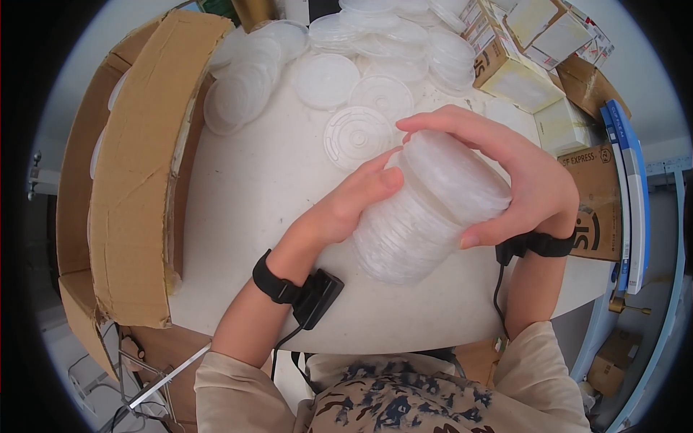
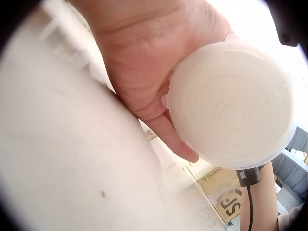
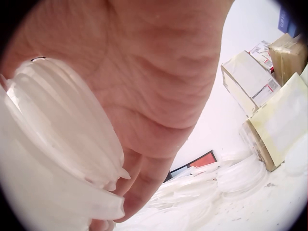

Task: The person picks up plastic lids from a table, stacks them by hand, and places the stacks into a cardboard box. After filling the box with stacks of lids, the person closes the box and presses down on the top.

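Observation:
A thick stack of translucent round plastic lids (image 1: pixel 404 238) is held up over the near part of the table, tilted. My left hand (image 1: pixel 354 198) grips its left side, thumb near the upper part. Around the top portion of the stack curls my right hand (image 1: pixel 516 169), thumb on the near side and fingers over the far side. A visible gap splits this top portion from the lids below. In the left wrist view the round face of the end lid (image 2: pixel 233 108) shows against my palm. The right wrist view shows the lids' layered edges (image 3: pixel 72 120) beside my palm.
Loose lids (image 1: pixel 359 137) lie on the white table (image 1: pixel 238 216) beyond my hands, with heaped lids (image 1: pixel 390 36) at the back. An open cardboard box (image 1: pixel 141 173) stands at left. Boxes (image 1: pixel 588 195) and blue file folders (image 1: pixel 632 195) line the right side.

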